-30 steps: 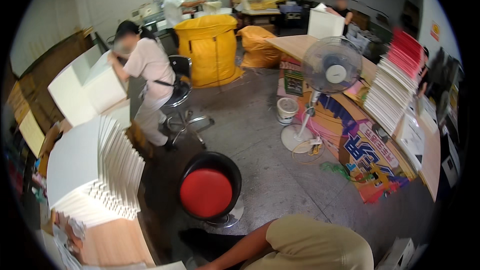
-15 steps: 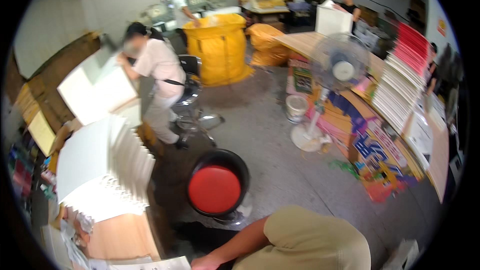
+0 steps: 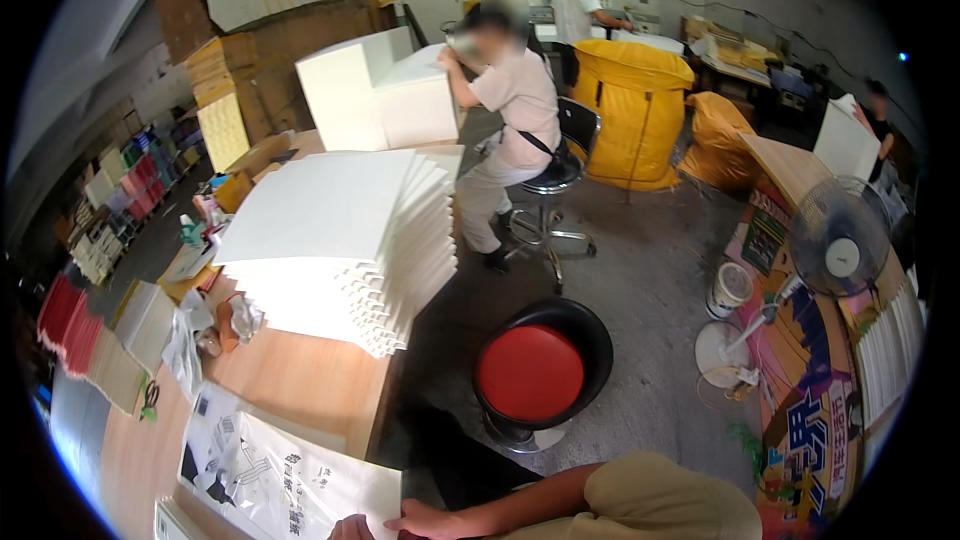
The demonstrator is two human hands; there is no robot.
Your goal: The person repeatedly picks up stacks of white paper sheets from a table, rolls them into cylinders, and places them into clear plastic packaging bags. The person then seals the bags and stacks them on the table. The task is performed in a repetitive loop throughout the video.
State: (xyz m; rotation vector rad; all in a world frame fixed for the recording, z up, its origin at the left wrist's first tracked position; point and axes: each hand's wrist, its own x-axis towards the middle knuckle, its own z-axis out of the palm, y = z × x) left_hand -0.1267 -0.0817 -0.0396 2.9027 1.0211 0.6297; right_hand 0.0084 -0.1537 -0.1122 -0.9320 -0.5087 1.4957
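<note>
The right hand [image 3: 425, 520] pinches the edge of a thin, floppy printed sheet [image 3: 290, 480], best held at both corners; the left is unseen.

Printed sheet [image 3: 290, 475] at about 7 o'clock in the head view: large white paper with black line drawings and blocks of small print (too small to make out), lying flat on the wooden tabletop [image 3: 300, 380], long side running from lower left toward lower right. Its right corner juts past the table's edge, and a hand [image 3: 425, 520] at 6 o'clock touches that corner, fingers resting on the paper's lower right margin. Part of the sheet's lower edge runs out of frame. Surface looks smooth, uncreased, slightly glossy.
</note>
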